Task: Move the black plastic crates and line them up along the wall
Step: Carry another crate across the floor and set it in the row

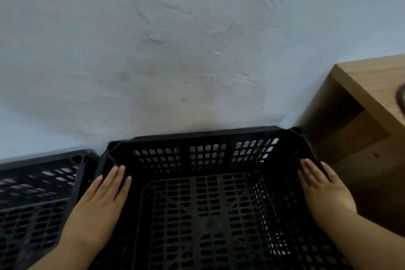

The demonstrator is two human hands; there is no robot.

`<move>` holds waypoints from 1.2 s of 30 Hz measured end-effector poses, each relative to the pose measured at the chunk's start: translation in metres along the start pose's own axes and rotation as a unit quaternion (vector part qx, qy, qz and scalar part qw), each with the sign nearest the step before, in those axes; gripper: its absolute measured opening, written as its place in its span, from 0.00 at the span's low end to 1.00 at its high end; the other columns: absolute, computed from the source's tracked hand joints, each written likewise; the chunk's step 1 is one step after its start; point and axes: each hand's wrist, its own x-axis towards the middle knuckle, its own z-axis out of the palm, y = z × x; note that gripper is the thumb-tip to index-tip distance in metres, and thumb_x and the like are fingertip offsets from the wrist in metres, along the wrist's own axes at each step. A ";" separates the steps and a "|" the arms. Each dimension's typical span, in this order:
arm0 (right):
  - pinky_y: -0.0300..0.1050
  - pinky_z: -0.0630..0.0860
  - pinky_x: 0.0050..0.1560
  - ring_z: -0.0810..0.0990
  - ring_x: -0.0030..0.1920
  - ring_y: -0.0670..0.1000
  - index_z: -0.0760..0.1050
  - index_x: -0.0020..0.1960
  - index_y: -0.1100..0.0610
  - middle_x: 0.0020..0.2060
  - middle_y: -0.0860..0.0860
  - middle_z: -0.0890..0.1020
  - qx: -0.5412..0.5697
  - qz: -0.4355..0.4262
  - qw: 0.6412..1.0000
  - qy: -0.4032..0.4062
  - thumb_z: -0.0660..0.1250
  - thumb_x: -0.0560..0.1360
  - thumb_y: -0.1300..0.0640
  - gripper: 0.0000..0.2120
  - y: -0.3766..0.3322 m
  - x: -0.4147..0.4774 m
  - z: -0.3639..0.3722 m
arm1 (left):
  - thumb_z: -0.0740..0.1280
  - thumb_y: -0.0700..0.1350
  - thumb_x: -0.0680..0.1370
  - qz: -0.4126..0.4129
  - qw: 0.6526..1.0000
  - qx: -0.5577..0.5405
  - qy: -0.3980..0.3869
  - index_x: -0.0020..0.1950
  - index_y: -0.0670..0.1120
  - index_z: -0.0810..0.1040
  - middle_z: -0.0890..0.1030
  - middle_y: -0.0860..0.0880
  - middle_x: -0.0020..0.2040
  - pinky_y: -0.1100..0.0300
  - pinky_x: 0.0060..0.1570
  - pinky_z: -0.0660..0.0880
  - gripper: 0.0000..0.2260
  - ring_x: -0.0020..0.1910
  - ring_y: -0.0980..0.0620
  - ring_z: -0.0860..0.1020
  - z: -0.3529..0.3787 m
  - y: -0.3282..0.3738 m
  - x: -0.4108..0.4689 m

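With the crate (208,193) at 6 o'clock touching the wall (175,50), beside another (37,199) at 8, flat open left hand (103,199) and right hand (324,188) press its rims; placement looks nearly done.

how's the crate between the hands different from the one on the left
The middle crate has a left hand and a right hand flat on its side rims; the left crate is untouched. The middle crate shows in full width, while the left crate is cut off by the frame edge. The middle crate sits beside the wooden furniture; the left crate does not. Both are black, perforated, empty and against the wall.
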 end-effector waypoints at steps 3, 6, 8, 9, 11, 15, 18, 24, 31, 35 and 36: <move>0.54 0.10 0.42 0.14 0.58 0.59 0.32 0.73 0.57 0.66 0.59 0.28 0.036 -0.038 0.998 0.043 0.33 0.76 0.52 0.27 -0.003 0.000 0.011 | 0.70 0.28 0.55 0.004 1.000 -0.010 -0.018 0.63 0.34 0.73 0.69 0.35 0.68 0.53 0.73 0.41 0.35 0.77 0.49 0.44 0.001 0.001 -0.001; 0.56 0.24 0.67 0.25 0.71 0.55 0.65 0.68 0.67 0.68 0.71 0.57 0.179 -0.064 0.961 0.202 0.43 0.69 0.58 0.31 0.001 0.008 0.029 | 0.54 0.34 0.66 0.004 1.000 -0.010 0.026 0.65 0.35 0.70 0.64 0.38 0.72 0.53 0.73 0.42 0.28 0.77 0.47 0.44 0.006 0.003 -0.003; 0.53 0.39 0.74 0.41 0.77 0.53 0.77 0.53 0.72 0.57 0.73 0.74 0.224 -0.072 0.933 0.272 0.48 0.64 0.59 0.28 0.004 0.010 0.031 | 0.48 0.35 0.66 0.005 0.999 -0.001 0.039 0.67 0.35 0.68 0.61 0.39 0.74 0.53 0.74 0.42 0.29 0.77 0.47 0.45 0.006 0.003 -0.004; 0.52 0.40 0.74 0.42 0.77 0.53 0.77 0.52 0.73 0.55 0.73 0.76 0.225 -0.065 0.926 0.297 0.49 0.64 0.59 0.28 0.003 0.008 0.030 | 0.47 0.35 0.66 0.003 0.999 0.002 0.048 0.67 0.35 0.68 0.61 0.39 0.74 0.53 0.73 0.43 0.29 0.77 0.47 0.45 0.004 0.003 -0.004; 0.52 0.41 0.74 0.42 0.77 0.53 0.76 0.52 0.74 0.55 0.73 0.76 0.237 -0.064 0.913 0.324 0.49 0.64 0.59 0.28 0.009 0.010 0.029 | 0.47 0.34 0.66 0.001 0.998 0.004 0.066 0.68 0.36 0.66 0.58 0.40 0.75 0.53 0.73 0.43 0.30 0.77 0.47 0.45 0.003 0.004 -0.002; 0.52 0.42 0.74 0.42 0.77 0.53 0.76 0.53 0.74 0.56 0.72 0.76 0.258 -0.074 0.909 0.320 0.50 0.65 0.58 0.27 0.016 0.016 0.029 | 0.47 0.34 0.67 -0.004 0.996 0.011 0.090 0.70 0.38 0.62 0.49 0.42 0.77 0.52 0.73 0.44 0.29 0.77 0.48 0.46 0.006 0.007 -0.004; 0.52 0.42 0.74 0.42 0.77 0.54 0.75 0.56 0.74 0.63 0.71 0.70 0.274 -0.081 0.905 0.314 0.48 0.68 0.59 0.27 0.010 0.020 0.036 | 0.47 0.35 0.67 -0.005 0.996 0.017 0.092 0.69 0.38 0.62 0.49 0.42 0.77 0.52 0.73 0.44 0.29 0.77 0.48 0.46 0.010 0.009 -0.004; 0.53 0.42 0.74 0.42 0.77 0.55 0.74 0.56 0.74 0.59 0.73 0.73 0.287 -0.068 0.889 0.350 0.49 0.69 0.59 0.27 0.005 0.025 0.040 | 0.47 0.36 0.69 -0.011 0.997 0.022 0.076 0.73 0.38 0.55 0.47 0.42 0.78 0.52 0.74 0.43 0.31 0.77 0.47 0.46 0.010 0.012 -0.005; 0.53 0.42 0.74 0.41 0.77 0.53 0.76 0.57 0.69 0.61 0.69 0.74 0.286 -0.084 0.878 0.375 0.49 0.65 0.57 0.29 0.000 0.039 -0.017 | 0.74 0.44 0.53 -0.058 0.997 0.028 -0.039 0.64 0.35 0.73 0.68 0.35 0.69 0.52 0.73 0.41 0.40 0.76 0.48 0.42 -0.015 0.017 0.010; 0.53 0.44 0.73 0.39 0.76 0.53 0.75 0.61 0.67 0.65 0.66 0.71 0.298 -0.101 0.866 0.389 0.49 0.67 0.56 0.29 -0.009 0.043 -0.072 | 0.62 0.49 0.62 -0.110 0.994 0.027 0.000 0.67 0.37 0.71 0.68 0.37 0.70 0.51 0.73 0.42 0.34 0.76 0.49 0.40 -0.043 0.010 0.020; 0.54 0.44 0.73 0.39 0.76 0.53 0.75 0.61 0.67 0.65 0.66 0.70 0.299 -0.111 0.864 0.390 0.48 0.67 0.56 0.29 -0.015 0.041 -0.085 | 0.60 0.49 0.64 -0.117 0.993 0.026 0.011 0.67 0.37 0.69 0.67 0.37 0.70 0.51 0.74 0.42 0.33 0.76 0.50 0.40 -0.050 0.007 0.020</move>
